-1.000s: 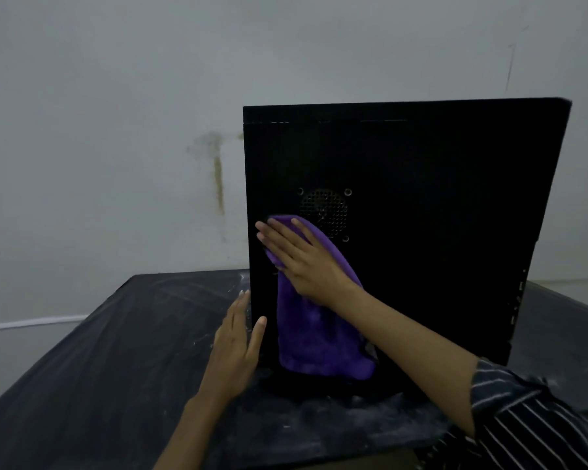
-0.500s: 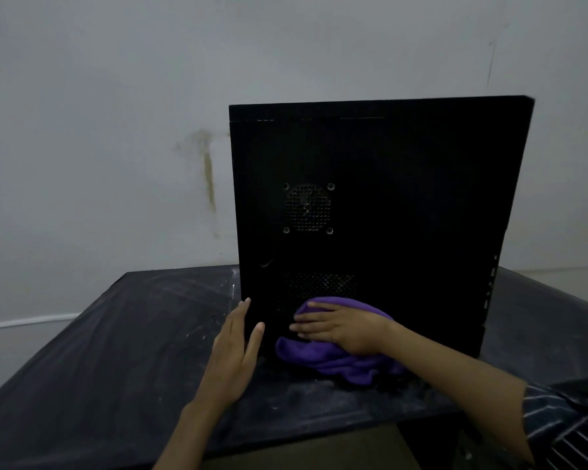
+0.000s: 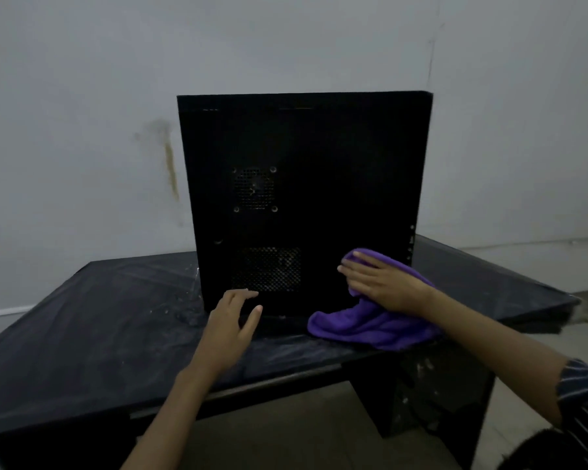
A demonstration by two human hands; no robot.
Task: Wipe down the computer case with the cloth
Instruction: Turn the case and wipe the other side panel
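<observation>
Hands are both on the big black computer case (image 3: 319, 157), which stands upright on a dark table (image 3: 82, 327) near the wall. The right hand (image 3: 384, 286) lies flat with straight fingers, pressing the purple cloth (image 3: 364, 327) against the low right part of the case's side. The rest of the cloth hangs down onto the table. The left hand (image 3: 231, 327) is spread, fingertips touching the case's bottom edge under a grille.
</observation>
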